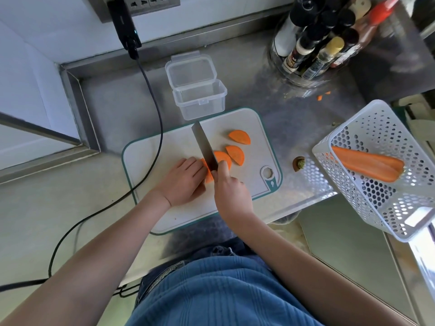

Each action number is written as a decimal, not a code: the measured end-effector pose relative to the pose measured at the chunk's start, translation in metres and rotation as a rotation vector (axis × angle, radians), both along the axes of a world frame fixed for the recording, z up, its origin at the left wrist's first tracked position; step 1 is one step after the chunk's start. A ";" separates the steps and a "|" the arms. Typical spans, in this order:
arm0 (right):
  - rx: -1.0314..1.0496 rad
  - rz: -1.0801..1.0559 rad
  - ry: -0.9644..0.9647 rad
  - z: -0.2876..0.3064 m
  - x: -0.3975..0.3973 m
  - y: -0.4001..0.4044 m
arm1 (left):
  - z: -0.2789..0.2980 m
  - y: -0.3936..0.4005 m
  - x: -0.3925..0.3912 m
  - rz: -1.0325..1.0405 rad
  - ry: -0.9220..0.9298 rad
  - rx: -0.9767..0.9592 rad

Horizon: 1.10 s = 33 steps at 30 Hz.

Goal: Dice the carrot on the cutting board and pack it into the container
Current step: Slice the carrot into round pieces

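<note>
The right hand (231, 184) gripped a steel cleaver (204, 147) just right of the left hand (186, 180) pinning an orange carrot piece (208, 176).

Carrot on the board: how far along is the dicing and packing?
Early. Done: three half-round slices lie cut on the cutting board. In hand: the right hand works the knife through the carrot piece that the left hand steadies. Left: no dice yet, container open and empty.
</note>
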State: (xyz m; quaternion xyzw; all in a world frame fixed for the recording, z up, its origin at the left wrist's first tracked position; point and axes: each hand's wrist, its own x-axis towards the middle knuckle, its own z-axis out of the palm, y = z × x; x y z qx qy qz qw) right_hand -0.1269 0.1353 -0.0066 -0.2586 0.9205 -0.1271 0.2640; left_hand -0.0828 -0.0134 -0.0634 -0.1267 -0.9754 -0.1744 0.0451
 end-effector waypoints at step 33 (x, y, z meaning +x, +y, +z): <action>0.046 -0.004 0.275 -0.005 0.010 -0.015 | 0.042 0.027 -0.072 1.318 -0.058 0.557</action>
